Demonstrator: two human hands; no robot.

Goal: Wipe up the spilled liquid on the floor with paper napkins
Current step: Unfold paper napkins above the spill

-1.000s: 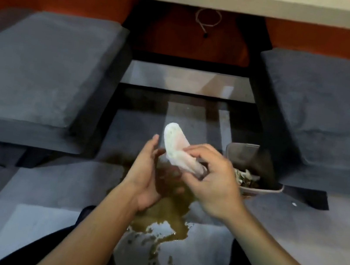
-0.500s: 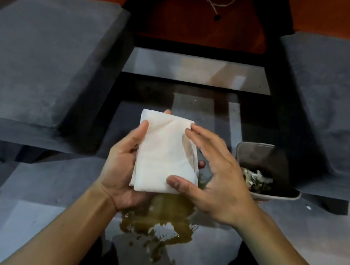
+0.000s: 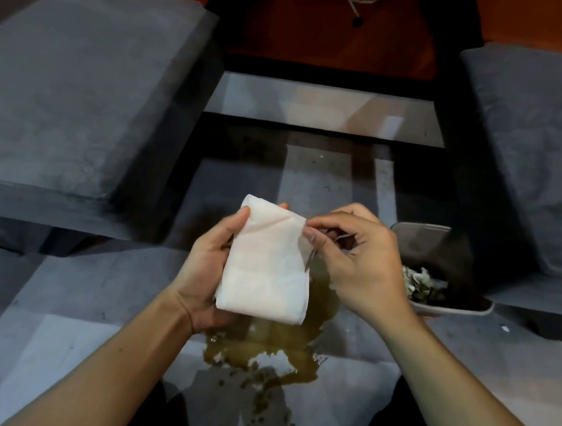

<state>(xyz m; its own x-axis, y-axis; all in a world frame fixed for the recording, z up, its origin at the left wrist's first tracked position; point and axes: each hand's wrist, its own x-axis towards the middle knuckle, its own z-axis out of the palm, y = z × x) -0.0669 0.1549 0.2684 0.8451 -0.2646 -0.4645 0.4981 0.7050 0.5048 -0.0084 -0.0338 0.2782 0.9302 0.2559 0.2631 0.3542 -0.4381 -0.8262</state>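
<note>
From the head camera, the left hand [image 3: 205,274] cradles a folded white paper napkin [image 3: 267,266] from its left side, thumb lying across the upper left of the paper and fingers curled behind it. The right hand [image 3: 360,262] pinches the napkin's upper right corner between thumb and forefinger, the other fingers loosely bent and holding nothing else. The napkin is held upright in the air, above and clear of the floor.

Directly below and just toward the person lies the spilled liquid [image 3: 264,354], a brownish puddle on the grey tiled floor [image 3: 70,326], with a trail of small droplets running nearer still. It looks untouched, so the wiping has probably not begun on this patch.

To the right of the puddle, near the right hand, a small bin [image 3: 456,307] holds crumpled, stained paper. Two grey cushioned seats [image 3: 69,98] flank a dark table frame [image 3: 321,134] beyond.

The step in hand seems to be peeling the napkin open. Doing it well likely means opening only one fold, so the pad keeps some thickness. Then lay it flat on the puddle's widest part and press to soak before dragging. Working from the edges inward should keep the liquid from spreading, and the droplets can be taken last.
</note>
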